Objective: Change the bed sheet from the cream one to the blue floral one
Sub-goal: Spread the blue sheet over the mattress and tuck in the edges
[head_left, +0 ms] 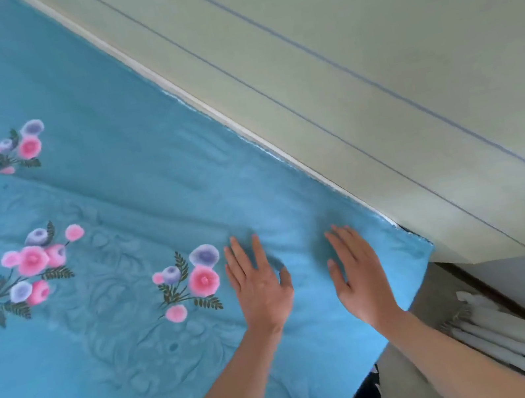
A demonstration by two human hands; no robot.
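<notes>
The blue floral sheet (108, 197) lies spread over the bed, covering nearly all of the mattress surface in view, from the far upper left corner down to the near corner at the lower right. Both hands rest on it close to that near corner. The left hand (260, 289) lies palm down with fingers straight and slightly fanned, thumb out to the side, its grip wide and holding nothing, only pressing flat on the cloth. The right hand (358, 273) lies the same way just beside it, fingers straight and pointing toward the wall, grip wide and flat on the sheet, nearer the edge. The two hands are near each other but apart, with a strip of bare blue cloth between them.

No writing or label can be read anywhere.

The sheet is a soft turquoise fabric with a faint tone-on-tone leafy pattern and scattered printed bouquets of round pink and lilac flowers with dark green fern-like leaves; one bouquet (191, 280) sits just to the left of the left hand. Long shallow creases run across the cloth on the left half. A thin pale edge (242, 129) shows along the side of the sheet that meets the wall.

The wall (369, 59) beside the bed is smooth, pale green, crossed by two thin blue lines. At the lower right, below the bed's corner, lies a pile of whitish folded cloth (521, 343) with a faint grey pattern.
</notes>
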